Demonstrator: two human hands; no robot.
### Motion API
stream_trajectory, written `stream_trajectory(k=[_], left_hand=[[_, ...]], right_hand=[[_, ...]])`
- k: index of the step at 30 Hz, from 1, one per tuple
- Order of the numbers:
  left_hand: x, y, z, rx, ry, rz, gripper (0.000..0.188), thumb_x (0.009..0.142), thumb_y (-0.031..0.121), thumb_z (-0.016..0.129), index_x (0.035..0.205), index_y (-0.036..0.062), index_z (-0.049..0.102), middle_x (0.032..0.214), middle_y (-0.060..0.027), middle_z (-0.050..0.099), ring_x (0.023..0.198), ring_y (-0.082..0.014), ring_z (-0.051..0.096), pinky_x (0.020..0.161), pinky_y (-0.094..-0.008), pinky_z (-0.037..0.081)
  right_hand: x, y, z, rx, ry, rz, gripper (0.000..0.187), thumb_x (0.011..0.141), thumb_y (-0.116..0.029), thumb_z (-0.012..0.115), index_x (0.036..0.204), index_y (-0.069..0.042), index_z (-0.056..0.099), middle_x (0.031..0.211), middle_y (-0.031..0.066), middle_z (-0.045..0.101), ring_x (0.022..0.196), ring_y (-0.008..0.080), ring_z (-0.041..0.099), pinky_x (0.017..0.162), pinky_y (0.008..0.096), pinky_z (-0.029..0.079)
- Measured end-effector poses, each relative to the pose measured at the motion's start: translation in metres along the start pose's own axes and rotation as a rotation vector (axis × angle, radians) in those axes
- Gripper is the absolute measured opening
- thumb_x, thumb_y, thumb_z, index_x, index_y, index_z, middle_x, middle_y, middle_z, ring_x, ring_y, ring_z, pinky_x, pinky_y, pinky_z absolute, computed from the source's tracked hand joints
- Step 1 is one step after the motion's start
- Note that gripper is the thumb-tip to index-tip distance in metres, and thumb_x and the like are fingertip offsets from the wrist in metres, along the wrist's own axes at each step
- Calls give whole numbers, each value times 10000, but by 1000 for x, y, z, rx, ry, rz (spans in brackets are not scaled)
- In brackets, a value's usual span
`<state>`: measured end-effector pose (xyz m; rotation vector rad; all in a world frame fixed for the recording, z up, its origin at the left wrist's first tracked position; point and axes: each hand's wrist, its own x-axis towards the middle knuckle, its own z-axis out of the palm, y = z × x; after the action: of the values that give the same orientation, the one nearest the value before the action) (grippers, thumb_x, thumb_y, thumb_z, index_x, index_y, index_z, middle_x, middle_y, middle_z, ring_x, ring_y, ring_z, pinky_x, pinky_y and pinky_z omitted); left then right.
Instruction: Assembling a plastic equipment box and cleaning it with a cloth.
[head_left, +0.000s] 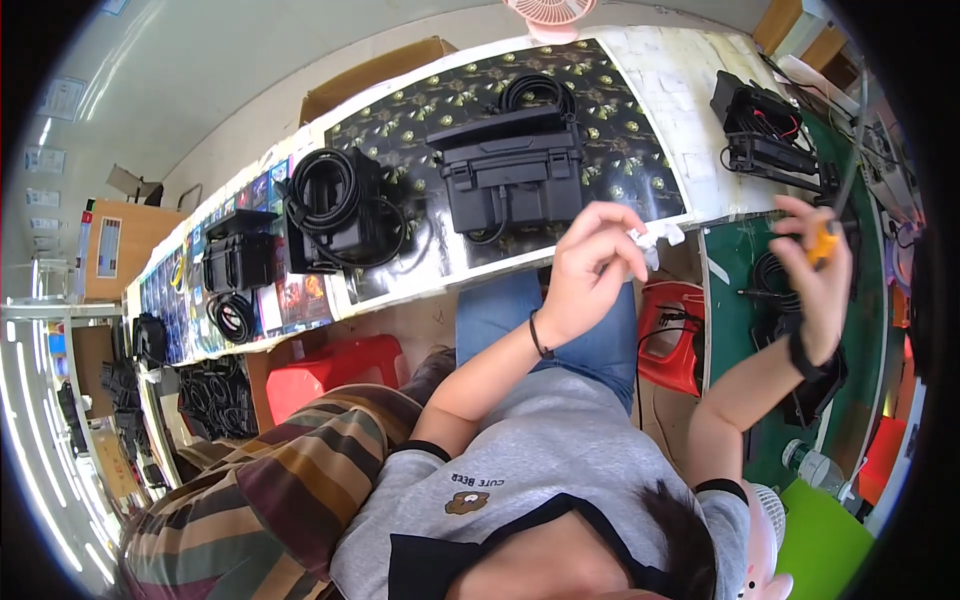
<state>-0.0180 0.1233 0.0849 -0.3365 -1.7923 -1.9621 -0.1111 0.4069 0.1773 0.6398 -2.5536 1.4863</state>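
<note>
1. just beyond the left hand, on its right side, i see a crumpled, whitish, translucent scrap, film or tissue by its look.
2. that hand is half curled, thumb and fingers close together; the scrap shows right by the fingertips, but from my seat i cannot tell whether they pinch it.
3. further right, the right hand has thumb and forefinger spread wide, while its other fingers seem folded on a yellow-orange tool handle.
4. the relation i mark: the scrap lies between both grips, the left much the nearer. the handle's long axis points away from the wearer, leaning slightly right; whether the thin grey rod beyond it is its shaft, i cannot tell.
5. forward and left of the left grip sits a big, black, hard-plastic case, long side crosswise; the left hand is nearer to it.
6. ahead of the right grip, slightly left, i have a black device with red wire.
</note>
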Motion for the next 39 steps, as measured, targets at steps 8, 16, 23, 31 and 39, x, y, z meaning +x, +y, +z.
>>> stream_trajectory(k=[8, 16, 23, 31, 39], left_hand=[[11, 47, -51, -325, 282, 130, 242, 922, -94, 574, 756, 81, 589, 1175, -103, 552, 1021, -156, 587, 909, -293, 498], [-1, 47, -123, 72, 586, 235, 162, 945, -95, 550, 856, 39, 568, 1173, -99, 530, 1033, -160, 599, 915, -294, 510], [-34, -14, -85, 720, 261, 21, 185, 837, -87, 654, 942, 52, 716, 1058, -108, 597, 965, -254, 617, 848, -327, 500], [-27, -46, -122, 1016, 501, 85, 464, 890, 37, 647, 1332, 1, 512, 1324, -220, 488, 1232, -374, 468, 1064, -463, 371], [-12, -81, -149, 196, 435, -307, 658, 980, 155, 593, 1533, -7, 276, 1507, -220, 397, 1397, -307, 400, 1168, -403, 291]], right_hand=[[-33, 13, 195, -2, -332, 149, 349, 705, -60, 863, 933, -21, 602, 858, 85, 730, 740, 157, 688, 708, 294, 535], [-19, 18, 196, 440, -157, 167, 276, 880, -7, 705, 814, -80, 446, 951, 72, 684, 846, 152, 716, 657, 242, 523], [16, -30, 223, 896, -191, 63, 258, 942, -22, 665, 834, -83, 438, 1055, 74, 611, 1001, 164, 678, 744, 255, 555], [48, -44, 287, -146, -112, -243, 213, 817, -96, 757, 1007, -46, 675, 966, 108, 701, 866, 324, 689, 729, 387, 551], [33, -46, 301, -336, -74, -381, 280, 764, -23, 745, 1035, -75, 702, 970, 94, 726, 927, 286, 690, 748, 395, 553]])
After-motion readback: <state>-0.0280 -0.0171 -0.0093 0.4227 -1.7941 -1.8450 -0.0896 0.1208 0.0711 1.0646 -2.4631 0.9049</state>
